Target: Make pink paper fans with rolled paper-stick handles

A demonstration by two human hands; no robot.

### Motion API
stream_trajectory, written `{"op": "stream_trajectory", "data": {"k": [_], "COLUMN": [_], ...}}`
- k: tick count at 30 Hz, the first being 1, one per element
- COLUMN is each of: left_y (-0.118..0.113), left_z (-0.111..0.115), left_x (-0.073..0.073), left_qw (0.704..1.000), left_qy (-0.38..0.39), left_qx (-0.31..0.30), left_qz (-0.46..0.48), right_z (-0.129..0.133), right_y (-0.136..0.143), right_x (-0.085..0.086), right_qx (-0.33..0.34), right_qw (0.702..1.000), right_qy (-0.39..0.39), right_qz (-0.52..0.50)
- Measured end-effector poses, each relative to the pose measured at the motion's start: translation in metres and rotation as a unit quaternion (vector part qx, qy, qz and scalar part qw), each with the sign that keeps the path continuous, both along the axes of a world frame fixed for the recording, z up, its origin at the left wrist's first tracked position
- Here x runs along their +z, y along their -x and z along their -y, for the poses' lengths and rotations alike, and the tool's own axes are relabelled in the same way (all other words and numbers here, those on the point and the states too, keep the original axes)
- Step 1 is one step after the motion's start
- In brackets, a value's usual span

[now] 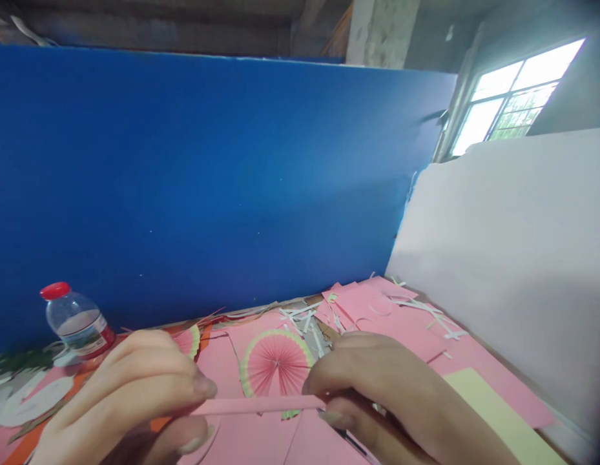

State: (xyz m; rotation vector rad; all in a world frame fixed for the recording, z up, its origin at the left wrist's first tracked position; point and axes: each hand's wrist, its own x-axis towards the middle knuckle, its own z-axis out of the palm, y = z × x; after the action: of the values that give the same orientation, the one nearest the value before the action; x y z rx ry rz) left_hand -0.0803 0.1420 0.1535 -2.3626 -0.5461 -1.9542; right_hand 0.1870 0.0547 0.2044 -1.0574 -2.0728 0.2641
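Before a fan point(275, 360), left fingers point(201, 386) and right fingers point(323, 374) pinch a pink strip point(256, 405) — left end hidden.

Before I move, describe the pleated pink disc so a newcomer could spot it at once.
From the blue panel, look down between the left hand and right hand. There, partly behind the pink strip they hold, lies the pleated disc, rimmed yellow-green. Unlike the similar piece beside the left hand, most of its round face shows.
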Motion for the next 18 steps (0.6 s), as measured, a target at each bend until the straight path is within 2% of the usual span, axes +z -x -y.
{"op": "stream_trajectory", "data": {"k": [2, 6, 8, 10, 12, 18], "left_y": [-0.005, -0.017, -0.021, -0.022, -0.022, -0.027], "left_z": [0.002, 0.013, 0.022, 0.030, 0.036, 0.032], "left_x": [0.005, 0.021, 0.025, 0.027, 0.027, 0.029], "left_qw": [0.999, 0.995, 0.996, 0.991, 0.987, 0.989], "left_qy": [-0.034, -0.018, 0.023, 0.106, 0.135, 0.103], "left_qx": [-0.005, -0.021, -0.021, 0.003, 0.008, 0.001], "left_qz": [-0.033, -0.092, -0.089, -0.079, -0.084, -0.107], "right_z": [-0.002, -0.006, -0.006, -0.006, -0.004, -0.003], "right_y": [0.002, 0.004, 0.004, 0.004, 0.003, 0.001], "right_x": [0.001, 0.000, 0.001, 0.001, 0.000, -0.007], "right_qx": [0.012, 0.052, 0.049, 0.040, 0.028, 0.008], "right_qw": [1.000, 0.996, 0.995, 0.995, 0.996, 0.997], "right_qy": [-0.019, -0.066, -0.063, -0.055, -0.047, -0.057], "right_qz": [-0.005, 0.035, 0.066, 0.079, 0.077, 0.047]}}
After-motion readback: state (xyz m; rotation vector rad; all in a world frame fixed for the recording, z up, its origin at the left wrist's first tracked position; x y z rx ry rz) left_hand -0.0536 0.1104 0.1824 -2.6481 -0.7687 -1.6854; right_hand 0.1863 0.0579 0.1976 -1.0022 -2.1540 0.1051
